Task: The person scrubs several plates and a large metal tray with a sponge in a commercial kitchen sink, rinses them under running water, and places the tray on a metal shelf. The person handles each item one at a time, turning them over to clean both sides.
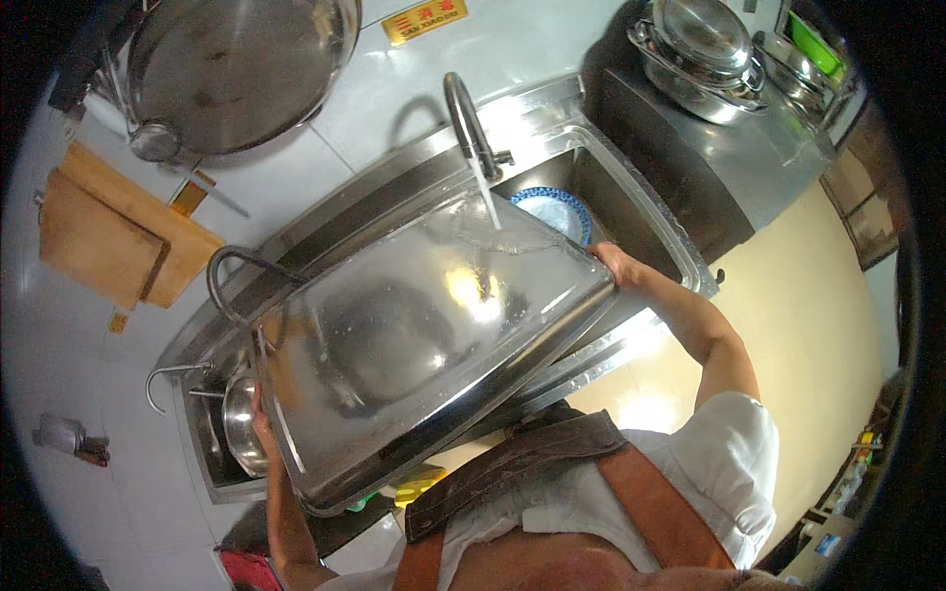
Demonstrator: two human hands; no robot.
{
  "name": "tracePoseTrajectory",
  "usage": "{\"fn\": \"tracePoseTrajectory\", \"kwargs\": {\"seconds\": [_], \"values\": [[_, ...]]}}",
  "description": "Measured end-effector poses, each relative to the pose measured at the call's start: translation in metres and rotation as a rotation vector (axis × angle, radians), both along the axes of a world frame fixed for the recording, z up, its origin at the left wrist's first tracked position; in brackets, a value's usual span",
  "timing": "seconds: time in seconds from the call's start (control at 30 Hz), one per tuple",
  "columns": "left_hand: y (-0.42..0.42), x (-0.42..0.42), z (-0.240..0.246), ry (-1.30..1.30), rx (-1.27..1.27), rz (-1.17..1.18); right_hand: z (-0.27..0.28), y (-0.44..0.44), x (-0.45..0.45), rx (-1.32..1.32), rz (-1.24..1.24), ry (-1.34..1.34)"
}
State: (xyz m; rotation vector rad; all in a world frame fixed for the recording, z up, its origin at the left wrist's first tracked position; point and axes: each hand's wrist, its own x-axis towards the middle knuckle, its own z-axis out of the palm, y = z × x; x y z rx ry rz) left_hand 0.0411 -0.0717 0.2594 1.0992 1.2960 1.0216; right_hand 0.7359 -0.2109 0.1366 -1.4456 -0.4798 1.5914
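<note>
A large rectangular stainless steel tray (399, 325) is tilted over the sinks, held at both ends. My right hand (615, 264) grips its right end. My left hand (260, 425) grips its left end, the fingers partly hidden behind the rim. Water runs from a curved metal faucet (467, 122) onto the far right part of the tray and spreads over its surface. Beneath that end, a plate with a blue patterned rim (553, 193) lies in the right sink basin (628, 192), partly covered by the tray. Beside my left hand, a steel bowl (240, 421) sits in the left basin.
Two more curved faucets (222, 277) (151, 384) stand at the left. Wooden cutting boards (103, 236) and a large round pan (236, 66) are on the wall. Steel pots (702, 52) sit on a metal counter (724, 162) at the upper right.
</note>
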Motion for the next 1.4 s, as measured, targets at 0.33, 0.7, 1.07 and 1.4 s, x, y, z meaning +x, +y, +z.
{"fn": "tracePoseTrajectory", "kwargs": {"seconds": [0.33,0.7,1.07,1.4], "values": [[-0.024,0.117,-0.045,-0.269,-0.480,-0.084,0.048,-0.063,0.062,0.295,0.113,-1.020],[0.010,0.234,-0.114,-0.107,-0.521,-0.054,0.104,-0.116,0.102,0.129,-0.388,-0.647],[0.047,0.339,-0.149,-0.157,-0.690,0.094,0.168,-0.164,0.188,0.051,-0.461,-1.008],[-0.024,0.312,-0.115,-0.145,-0.748,-0.155,0.213,-0.226,0.198,0.102,-0.122,-0.924]]}}
